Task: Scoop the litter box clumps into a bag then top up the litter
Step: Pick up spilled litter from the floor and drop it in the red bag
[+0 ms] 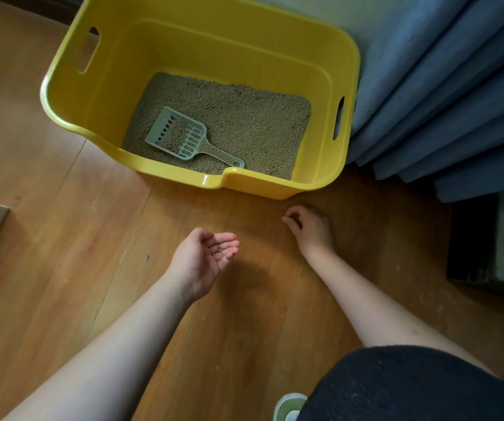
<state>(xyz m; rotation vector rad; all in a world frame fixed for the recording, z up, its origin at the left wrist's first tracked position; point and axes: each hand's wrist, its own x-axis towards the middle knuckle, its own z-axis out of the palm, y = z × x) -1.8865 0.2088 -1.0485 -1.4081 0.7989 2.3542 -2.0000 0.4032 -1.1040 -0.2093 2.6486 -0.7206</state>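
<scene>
left hand cupped palm-up, fingers relaxed, cradling litter grains; right hand fingers curled on floor.

**Litter box by the curtain, hands on the floor before it**

The litter box stood on the floor, with the curtain just beside it on the right. Litter lay in the box, and the scoop lay on the litter toward its near left corner, handle pointing to the near rim. Before the box, the left hand was held palm up with a few grains on it; the right hand was to its right, fingertips down at the floor.
</scene>
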